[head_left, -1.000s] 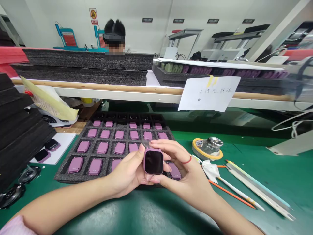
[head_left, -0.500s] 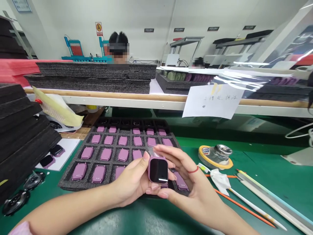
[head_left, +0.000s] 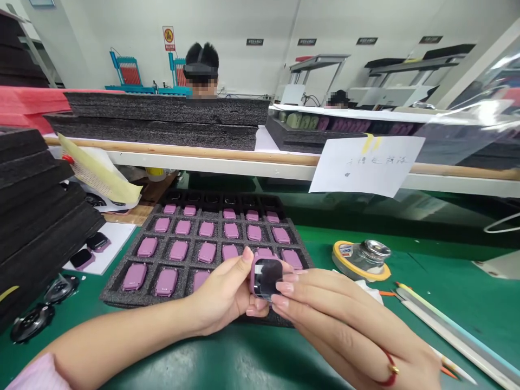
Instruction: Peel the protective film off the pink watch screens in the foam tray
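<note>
Left hand [head_left: 227, 295]: closed round the watch [head_left: 264, 273], mid-frame over the tray [head_left: 111, 291].
Right hand [head_left: 349, 319]: fingers straight; grip, I can't tell.
Change: its fingertips [head_left: 286, 287] now cover the screen's [head_left: 268, 276] right edge; work shifts there.

A white wall [head_left: 247, 70] spans twelve o'clock, its red-and-white warning sign [head_left: 168, 38] at eleven; a grey-topped table [head_left: 320, 60] stands at one.

Left hand [head_left: 221, 292] grips watch [head_left: 265, 271], dark screen [head_left: 267, 281] facing camera; right hand's [head_left: 357, 327] fingertips [head_left: 285, 287] at screen's lower right edge. Behind, foam tray [head_left: 111, 298] holding purple watches [head_left: 135, 276] in compartments. Left, two more watches [head_left: 82, 258] on white sheet [head_left: 118, 246]. Right, jar [head_left: 369, 261] with yellow tape [head_left: 338, 257] at base. Note [head_left: 368, 170] hanging from shelf [head_left: 211, 162].
</note>
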`<state>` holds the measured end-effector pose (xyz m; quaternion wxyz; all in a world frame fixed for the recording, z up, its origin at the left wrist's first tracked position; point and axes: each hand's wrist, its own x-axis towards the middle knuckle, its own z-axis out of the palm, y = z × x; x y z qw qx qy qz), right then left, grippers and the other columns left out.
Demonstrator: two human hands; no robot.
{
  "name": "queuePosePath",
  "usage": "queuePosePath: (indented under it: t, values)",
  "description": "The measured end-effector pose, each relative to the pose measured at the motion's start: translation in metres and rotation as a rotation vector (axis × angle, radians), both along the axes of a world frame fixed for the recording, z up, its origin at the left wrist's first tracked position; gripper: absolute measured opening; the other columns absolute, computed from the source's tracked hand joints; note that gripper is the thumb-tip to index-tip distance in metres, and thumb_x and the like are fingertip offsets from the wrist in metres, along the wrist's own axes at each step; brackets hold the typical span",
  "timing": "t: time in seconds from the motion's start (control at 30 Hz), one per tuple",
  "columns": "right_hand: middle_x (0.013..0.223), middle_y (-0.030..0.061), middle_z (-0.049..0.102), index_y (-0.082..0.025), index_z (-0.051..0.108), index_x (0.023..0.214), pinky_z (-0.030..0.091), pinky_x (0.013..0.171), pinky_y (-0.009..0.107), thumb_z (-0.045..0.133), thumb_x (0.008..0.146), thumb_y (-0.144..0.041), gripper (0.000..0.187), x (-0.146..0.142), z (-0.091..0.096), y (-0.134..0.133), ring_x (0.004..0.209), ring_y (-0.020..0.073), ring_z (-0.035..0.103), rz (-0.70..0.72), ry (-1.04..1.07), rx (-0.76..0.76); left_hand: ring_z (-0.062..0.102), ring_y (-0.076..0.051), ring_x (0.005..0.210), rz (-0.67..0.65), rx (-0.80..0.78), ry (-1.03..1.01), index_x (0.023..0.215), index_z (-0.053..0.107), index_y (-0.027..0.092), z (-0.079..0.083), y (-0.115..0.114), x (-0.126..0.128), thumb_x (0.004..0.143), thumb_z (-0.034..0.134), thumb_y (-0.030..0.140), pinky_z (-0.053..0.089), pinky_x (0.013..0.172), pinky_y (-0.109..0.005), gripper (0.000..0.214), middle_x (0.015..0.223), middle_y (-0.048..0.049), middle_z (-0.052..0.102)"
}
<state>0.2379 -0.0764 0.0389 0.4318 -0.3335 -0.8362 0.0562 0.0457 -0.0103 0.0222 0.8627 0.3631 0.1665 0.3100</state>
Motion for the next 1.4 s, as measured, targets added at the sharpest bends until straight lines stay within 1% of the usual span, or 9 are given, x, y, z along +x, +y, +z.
queuePosePath:
  t: [0.13, 0.3, 0.43, 0.57, 0.77, 1.0, 1.13, 1.27, 1.4]
  values:
    - [0.116, 0.0015, 0.077, -0.028, 0.065, 0.131, 0.059, 0.099, 0.031, 0.048, 0.101, -0.013, 0.037, -0.003, -0.002, 0.004, 0.112, 0.0183, 0.071, 0.015, -0.066, 0.048, 0.043, -0.006, 0.051, -0.002, 0.000, 0.019, 0.096, 0.071, 0.008, -0.002, 0.001, 0.000, 0.078, 0.073, 0.067, 0.029, 0.047, -0.019, 0.062, 0.069, -0.0018, 0.052]
    - [0.094, 0.0058, 0.077, -0.019, 0.066, 0.115, 0.060, 0.080, 0.035, 0.074, 0.085, -0.011, 0.031, -0.021, -0.003, 0.015, 0.088, 0.0202, 0.070, -0.121, -0.106, 0.295, 0.039, -0.005, 0.050, 0.046, 0.021, 0.039, 0.089, 0.065, 0.012, -0.002, -0.002, 0.001, 0.078, 0.074, 0.066, 0.030, 0.047, -0.018, 0.056, 0.068, 0.0012, 0.051]
    - [0.081, 0.0023, 0.065, -0.021, 0.057, 0.131, 0.055, 0.063, 0.032, 0.076, 0.086, -0.038, 0.052, -0.030, -0.007, 0.021, 0.072, 0.0177, 0.061, -0.204, -0.016, 0.059, 0.035, -0.005, 0.050, 0.094, 0.123, 0.141, 0.084, 0.059, 0.015, -0.003, -0.005, 0.001, 0.078, 0.073, 0.067, 0.027, 0.046, -0.017, 0.055, 0.063, 0.0040, 0.047]
    - [0.093, 0.0012, 0.068, -0.027, 0.059, 0.122, 0.057, 0.072, 0.031, 0.083, 0.079, -0.033, 0.050, -0.029, -0.008, 0.025, 0.082, 0.0174, 0.063, -0.154, 0.124, -0.115, 0.038, -0.006, 0.051, 0.114, 0.043, 0.176, 0.090, 0.063, 0.014, -0.002, -0.004, 0.001, 0.076, 0.071, 0.072, 0.031, 0.048, -0.017, 0.060, 0.067, 0.0014, 0.052]
    - [0.108, 0.0011, 0.071, -0.029, 0.058, 0.126, 0.055, 0.090, 0.034, 0.086, 0.076, -0.032, 0.057, -0.024, -0.007, 0.025, 0.099, 0.0188, 0.065, -0.121, 0.142, -0.131, 0.053, -0.008, 0.054, 0.094, -0.049, 0.122, 0.096, 0.066, 0.016, 0.002, -0.002, -0.001, 0.075, 0.079, 0.062, 0.041, 0.051, -0.018, 0.052, 0.079, -0.0049, 0.067]
    - [0.114, 0.0043, 0.072, -0.027, 0.059, 0.130, 0.056, 0.090, 0.033, 0.082, 0.079, -0.026, 0.055, -0.021, -0.008, 0.027, 0.103, 0.0195, 0.067, -0.092, 0.097, -0.120, 0.041, -0.006, 0.048, 0.099, 0.029, 0.172, 0.093, 0.060, 0.016, -0.004, 0.000, -0.001, 0.082, 0.067, 0.068, 0.034, 0.048, -0.018, 0.054, 0.072, -0.0012, 0.061]
    - [0.106, 0.0064, 0.073, -0.022, 0.066, 0.118, 0.058, 0.087, 0.036, 0.076, 0.080, -0.026, 0.040, -0.010, -0.013, 0.043, 0.095, 0.0208, 0.069, -0.239, 0.144, -0.135, 0.045, -0.011, 0.052, 0.147, 0.509, 0.507, 0.090, 0.055, 0.019, -0.027, 0.004, 0.001, 0.097, 0.042, 0.062, 0.033, 0.051, -0.022, 0.046, 0.067, 0.0013, 0.056]
    - [0.100, 0.0084, 0.072, -0.017, 0.068, 0.112, 0.060, 0.079, 0.035, 0.069, 0.086, -0.036, 0.032, -0.006, -0.028, 0.075, 0.084, 0.0189, 0.070, -0.355, 0.184, -0.230, 0.058, -0.017, 0.071, -0.022, 1.094, 0.766, 0.077, 0.064, 0.018, -0.041, 0.002, 0.002, 0.090, 0.062, 0.035, 0.039, 0.071, -0.029, 0.021, 0.077, -0.0026, 0.066]
    - [0.096, 0.0083, 0.073, -0.015, 0.072, 0.111, 0.059, 0.080, 0.034, 0.079, 0.079, -0.034, 0.037, -0.032, -0.039, 0.124, 0.085, 0.0194, 0.071, -0.285, 0.011, -0.293, 0.062, -0.019, 0.077, -0.094, 1.336, 0.890, 0.085, 0.070, 0.018, -0.040, 0.001, 0.002, 0.093, 0.059, 0.029, 0.039, 0.072, -0.031, 0.018, 0.086, -0.0049, 0.068]
